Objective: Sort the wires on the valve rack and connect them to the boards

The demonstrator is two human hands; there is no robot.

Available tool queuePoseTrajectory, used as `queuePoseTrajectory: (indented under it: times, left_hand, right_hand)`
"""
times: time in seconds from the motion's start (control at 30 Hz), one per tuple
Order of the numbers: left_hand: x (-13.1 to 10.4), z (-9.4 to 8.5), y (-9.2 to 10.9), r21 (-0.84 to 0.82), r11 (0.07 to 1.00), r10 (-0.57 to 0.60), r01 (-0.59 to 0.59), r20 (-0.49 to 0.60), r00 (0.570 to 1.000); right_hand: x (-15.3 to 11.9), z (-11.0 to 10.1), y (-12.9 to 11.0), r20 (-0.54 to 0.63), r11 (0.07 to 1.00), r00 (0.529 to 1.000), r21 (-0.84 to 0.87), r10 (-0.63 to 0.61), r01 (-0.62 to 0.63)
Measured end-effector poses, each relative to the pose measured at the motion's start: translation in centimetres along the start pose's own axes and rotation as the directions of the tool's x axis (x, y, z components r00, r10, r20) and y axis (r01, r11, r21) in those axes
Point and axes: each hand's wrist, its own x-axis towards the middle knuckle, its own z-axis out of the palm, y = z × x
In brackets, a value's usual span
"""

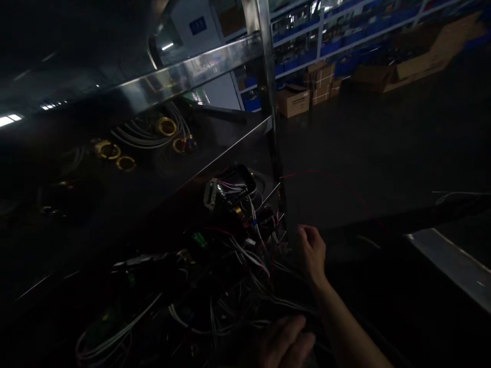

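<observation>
My right hand point(313, 253) is raised right of the tangled wires, its fingers curled in closed. Whatever it may hold is too small or dark to make out. At the bottom edge is my left hand point(289, 342), dim and partly cut off, with fingers loosely stretched and slightly apart. White wires point(251, 258) run in bundles close to both hands. Beyond them sits a dark device point(233, 186) with a connector point(209, 194) and thin wires on it. A thin red wire point(337, 179) arcs away to the right, above my right hand.
A shiny metal frame point(199, 66) with an upright post point(270, 102) stands ahead. Brass rings point(166, 126) and coiled grey cables point(141, 140) show at left. Cardboard boxes point(293, 101) and shelving point(320, 30) with blue bins are behind. A pale panel edge point(452, 266) lies right.
</observation>
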Motion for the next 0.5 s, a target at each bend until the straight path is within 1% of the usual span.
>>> queuePoseTrajectory:
  times: [0.03,0.07,0.1,0.13,0.17,0.23,0.27,0.3,0.37,0.4,0.43,0.47,0.5]
  left_hand:
    - [1.4,0.9,0.5,-0.075,0.995,-0.070,0.072,0.035,0.997]
    - [2.8,1.6,0.8,-0.154,0.976,-0.140,0.154,0.096,0.985]
    - [4.1,2.2,1.0,-0.231,0.943,-0.202,0.238,0.169,0.965]
    - [5.3,2.6,1.0,-0.297,0.895,-0.265,0.332,0.243,0.933]
    - [6.3,3.1,0.8,-0.347,0.839,-0.328,0.419,0.292,0.898]
    - [7.7,4.2,-0.1,-0.410,0.703,-0.488,0.581,0.316,0.814]
    - [8.0,4.9,-0.8,-0.429,0.615,-0.596,0.661,0.296,0.746]
    - [8.1,5.7,-1.5,-0.448,0.516,-0.703,0.730,0.266,0.660]
    - [8.1,7.1,-3.0,-0.478,0.298,-0.854,0.826,0.253,0.455]
    - [8.0,7.7,-3.7,-0.480,0.195,-0.899,0.855,0.262,0.352]
    - [7.9,8.2,-4.4,-0.471,0.107,-0.927,0.876,0.271,0.259]
    - [7.9,8.5,-5.1,-0.461,0.044,-0.943,0.886,0.273,0.188]
    - [7.8,8.7,-5.7,-0.460,0.011,-0.952,0.888,0.268,0.151]
  right_hand:
    - [1.6,0.8,0.0,0.042,0.998,0.997,0.012,0.061,-0.062]
    - [3.1,1.7,0.1,0.112,0.992,0.987,0.026,0.119,-0.123]
    - [4.4,2.7,0.3,0.177,0.985,0.971,0.039,0.158,-0.167]
    - [5.3,3.6,0.6,0.244,0.977,0.951,0.055,0.188,-0.207]
    - [6.0,4.4,1.0,0.303,0.969,0.930,0.068,0.209,-0.239]
    - [6.6,5.5,1.7,0.397,0.951,0.888,0.100,0.233,-0.294]
    - [6.5,5.7,2.0,0.436,0.940,0.868,0.121,0.240,-0.320]
    - [6.2,5.7,2.2,0.466,0.928,0.852,0.146,0.240,-0.341]
    - [5.6,5.0,2.7,0.500,0.906,0.835,0.206,0.228,-0.370]
    - [5.2,4.4,2.9,0.503,0.895,0.836,0.237,0.220,-0.378]
    - [4.9,3.8,3.2,0.496,0.885,0.841,0.266,0.215,-0.383]
    - [4.6,3.2,3.5,0.482,0.876,0.851,0.295,0.208,-0.382]
    - [4.4,2.7,3.9,0.466,0.868,0.861,0.323,0.201,-0.377]
